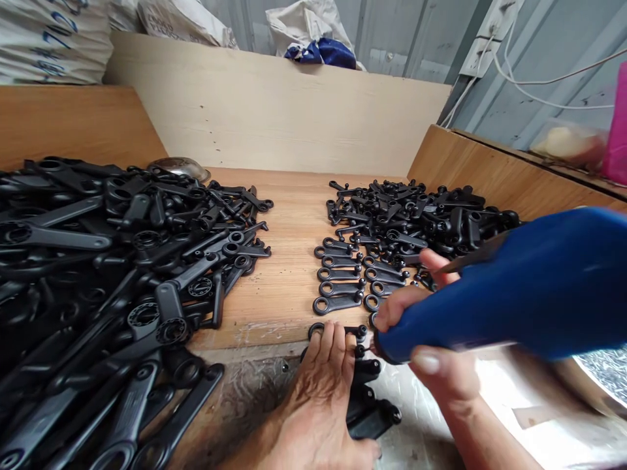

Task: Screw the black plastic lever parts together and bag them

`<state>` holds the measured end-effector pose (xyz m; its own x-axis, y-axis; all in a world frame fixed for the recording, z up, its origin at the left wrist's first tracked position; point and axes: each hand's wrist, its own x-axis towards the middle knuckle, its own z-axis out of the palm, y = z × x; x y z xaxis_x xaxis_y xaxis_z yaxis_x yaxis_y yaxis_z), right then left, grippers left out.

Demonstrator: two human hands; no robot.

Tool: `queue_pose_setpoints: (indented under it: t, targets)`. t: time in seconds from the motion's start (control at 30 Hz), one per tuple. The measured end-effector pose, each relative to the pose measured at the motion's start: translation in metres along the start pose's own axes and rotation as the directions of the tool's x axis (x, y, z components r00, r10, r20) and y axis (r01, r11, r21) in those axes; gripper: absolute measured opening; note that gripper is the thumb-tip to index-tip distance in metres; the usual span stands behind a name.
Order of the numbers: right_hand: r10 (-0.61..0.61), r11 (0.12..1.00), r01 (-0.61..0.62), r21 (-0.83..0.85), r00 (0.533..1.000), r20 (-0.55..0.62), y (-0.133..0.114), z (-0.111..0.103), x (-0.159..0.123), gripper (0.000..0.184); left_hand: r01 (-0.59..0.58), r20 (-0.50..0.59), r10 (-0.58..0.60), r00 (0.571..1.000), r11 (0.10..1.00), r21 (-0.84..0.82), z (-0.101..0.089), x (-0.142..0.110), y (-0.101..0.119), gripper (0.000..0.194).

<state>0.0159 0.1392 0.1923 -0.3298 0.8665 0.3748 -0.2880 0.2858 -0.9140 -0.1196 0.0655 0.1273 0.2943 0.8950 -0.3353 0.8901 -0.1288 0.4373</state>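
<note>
the left hand point(321, 385) lies over black levers point(375, 421) while the right hand point(448, 375) grips a blue tool point(509, 294) beside them; a lever pile point(140, 261) sits at left

Open wooden lane point(289, 241) between black lever heaps point(117, 261) — blue tool point(514, 294) barring near right, pale board point(294, 111) closing far end

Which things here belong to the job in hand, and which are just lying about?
Job in hand:
left hand, on black levers
right hand, holding the blue tool
left lever pile and right lever pile
probably the small silver pieces

Seemingly just lying about:
white sacks
metal bowl
pink item
</note>
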Motion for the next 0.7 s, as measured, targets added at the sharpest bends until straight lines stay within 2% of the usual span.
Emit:
queue_pose_setpoints:
  t: [0.07, 0.13, 0.3, 0.5, 0.7]
  targets:
    - [-0.061, 0.99, 0.064, 0.126, 0.998, -0.03, -0.009, -0.004, 0.001, 0.071, -0.01, -0.002, 0.01, 1.0, 1.0, 0.011, 0.002, 0.0, -0.001, 0.112]
    - [-0.065, 0.982, 0.072, 0.173, 0.997, -0.044, -0.014, -0.009, 0.001, 0.073, -0.013, -0.007, 0.013, 1.0, 1.0, 0.009, 0.004, 0.0, -0.002, 0.114]
    - [0.005, 0.986, -0.003, 0.168, 1.0, -0.013, -0.013, -0.011, 0.001, 0.075, 0.023, 0.006, -0.023, 1.0, 0.999, 0.028, 0.004, 0.003, -0.002, 0.113]
    - [0.011, 0.985, -0.011, 0.172, 1.0, 0.0, -0.009, -0.007, 0.0, 0.074, 0.017, 0.025, -0.018, 1.0, 1.0, 0.023, 0.001, 0.0, 0.002, 0.11]
    - [0.054, 0.988, -0.062, 0.143, 0.997, 0.053, -0.005, -0.012, 0.0, 0.077, 0.009, 0.01, -0.009, 1.0, 1.0, 0.011, 0.004, 0.0, 0.0, 0.111]
